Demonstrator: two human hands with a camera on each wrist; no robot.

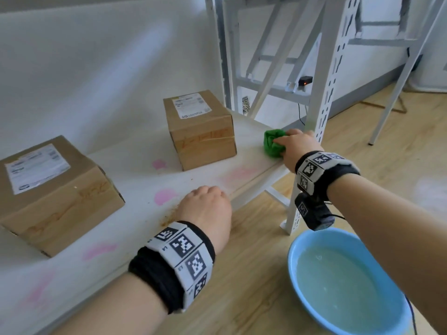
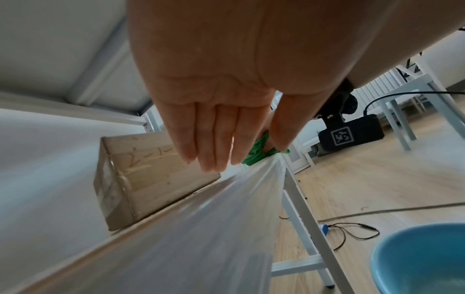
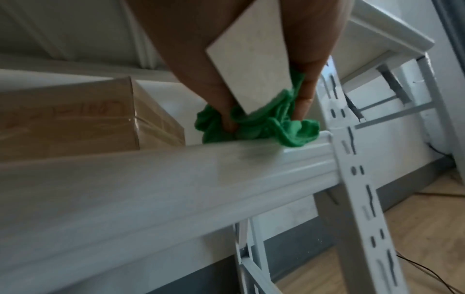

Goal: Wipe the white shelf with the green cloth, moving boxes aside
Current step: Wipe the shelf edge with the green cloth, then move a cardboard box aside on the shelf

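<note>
From the head view, the green cloth (image 1: 274,143) is seen bunched into a crumpled wad at the right end of the white shelf (image 1: 135,165), just beside the perforated upright post (image 1: 325,93). It is gripped by the right hand (image 1: 298,147), whose fingers are curled over it. The left hand (image 1: 205,209) is held at the shelf's front edge; from here its fingers cannot be made out. Pink stains (image 1: 164,195) and a brown smear are spread over the board. Two cardboard boxes are set on it: the far box (image 1: 200,129) near the cloth, the near box (image 1: 55,189) well apart at the left. A blue basin (image 1: 300,247) of cloudy water is placed on the floor.

From the left wrist view, the left hand (image 2: 226,99) is shown with fingers (image 2: 208,143) straight and together, holding nothing.

From the right wrist view, the cloth (image 3: 264,125) is pinched in soft, ruffled folds between finger and thumb, pressed on the shelf's corner.
</note>
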